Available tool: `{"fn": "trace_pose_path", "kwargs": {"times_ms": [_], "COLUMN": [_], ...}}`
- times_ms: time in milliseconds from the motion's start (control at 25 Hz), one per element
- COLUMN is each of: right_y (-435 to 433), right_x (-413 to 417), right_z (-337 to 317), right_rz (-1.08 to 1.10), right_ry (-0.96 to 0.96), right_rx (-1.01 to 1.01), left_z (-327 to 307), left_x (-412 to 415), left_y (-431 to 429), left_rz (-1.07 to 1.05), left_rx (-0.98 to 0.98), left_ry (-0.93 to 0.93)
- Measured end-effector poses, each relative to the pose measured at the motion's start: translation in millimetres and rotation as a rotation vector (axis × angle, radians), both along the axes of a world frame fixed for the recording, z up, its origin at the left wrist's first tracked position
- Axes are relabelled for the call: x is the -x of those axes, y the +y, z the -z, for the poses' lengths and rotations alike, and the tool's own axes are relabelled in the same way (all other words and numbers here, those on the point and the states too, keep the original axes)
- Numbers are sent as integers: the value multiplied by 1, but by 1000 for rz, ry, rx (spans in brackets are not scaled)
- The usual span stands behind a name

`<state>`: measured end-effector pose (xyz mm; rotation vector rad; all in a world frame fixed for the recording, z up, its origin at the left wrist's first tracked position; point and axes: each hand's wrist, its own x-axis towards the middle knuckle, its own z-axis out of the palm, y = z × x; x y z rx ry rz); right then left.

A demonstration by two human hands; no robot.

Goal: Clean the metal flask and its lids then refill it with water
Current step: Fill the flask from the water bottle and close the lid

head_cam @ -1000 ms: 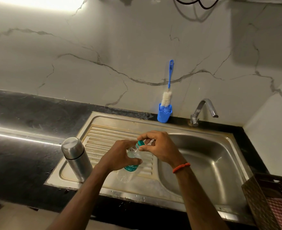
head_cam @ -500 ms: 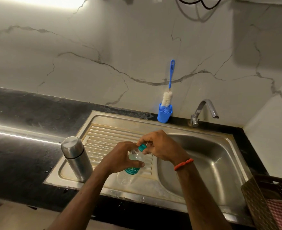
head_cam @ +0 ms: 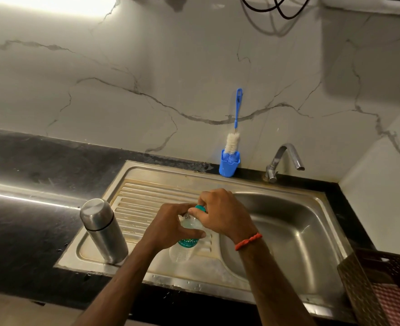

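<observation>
The metal flask [head_cam: 103, 230] stands upright with its lid on at the left end of the sink's drainboard [head_cam: 147, 198]. Over the drainboard I hold a clear plastic water bottle [head_cam: 186, 247] with a teal label. My left hand [head_cam: 170, 228] grips the bottle's body. My right hand [head_cam: 222, 214] pinches its teal cap [head_cam: 200, 208] at the neck. The bottle leans toward me, and both hands hide much of it.
The steel sink basin [head_cam: 286, 234] lies to the right, with the tap [head_cam: 283, 161] behind it. A blue bottle brush [head_cam: 233, 140] stands in a blue holder [head_cam: 228, 164] against the marble wall. A brown basket [head_cam: 382, 285] sits at the right edge. Black counter [head_cam: 29, 220] extends left.
My right hand has turned on the teal cap and shifted slightly. The bottle stays in my left hand over the drainboard. The flask has not moved.
</observation>
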<state>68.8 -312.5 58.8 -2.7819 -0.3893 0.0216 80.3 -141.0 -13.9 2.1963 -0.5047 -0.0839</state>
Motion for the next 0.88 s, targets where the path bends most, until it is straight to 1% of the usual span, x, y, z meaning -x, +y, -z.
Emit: {"fn": "trace_pose_path", "kwargs": {"times_ms": [120,200,400,480,600,720,880], "right_y": [-7,-10,-8,-6,-7,-13,-20], "right_x": [-2,-3,-3,-2,-3,-5,-7], "right_z": [-9,-13,-13,-10,-2,3,6], "right_rz": [-106,-118,-87,-71,-32,-90,-45], "right_ry": [76,92,79,60,31,95,168], "right_rx": [-110,-135,-41,-46,-154,-241,-357], "left_z": [-3,-6,0,2,-1,-6,-9], "left_x": [-3,-5,-2,-1,-1,-1,-6], "left_y": [3,4,0,-1,-2,-3,5], "left_rz": [-13,-20,-30,-30,-66,-64,-43], "left_rx": [57,71,57,79,132,189,199], "left_ry": [22,26,-4,-12,-27,-45,5]}}
